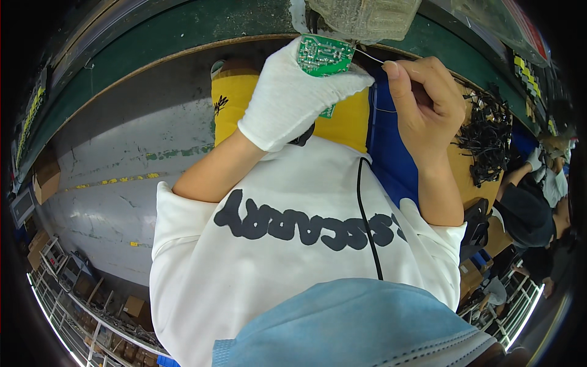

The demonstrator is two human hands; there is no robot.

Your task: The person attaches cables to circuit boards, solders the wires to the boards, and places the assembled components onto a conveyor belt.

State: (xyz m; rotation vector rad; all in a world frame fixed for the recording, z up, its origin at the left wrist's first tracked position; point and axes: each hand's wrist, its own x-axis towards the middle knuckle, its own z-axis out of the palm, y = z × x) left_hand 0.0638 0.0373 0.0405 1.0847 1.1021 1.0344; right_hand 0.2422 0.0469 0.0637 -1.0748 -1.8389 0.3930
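My left hand, in a white glove, is closed around a green circuit board dotted with small solder joints and parts. The board is tilted at the bench edge, under a cloudy, dirty translucent block. My bare right hand pinches a thin silvery wire between thumb and index finger. The wire's far end reaches the right corner of the board; whether it touches cannot be told. Below my gloved hand another green board piece shows in part, mostly hidden.
A green bench edge curves across the front. Right of me, a tangle of black cables lies on a brown surface, beside a blue bin. Yellow material lies below my hands. Another person is at far right.
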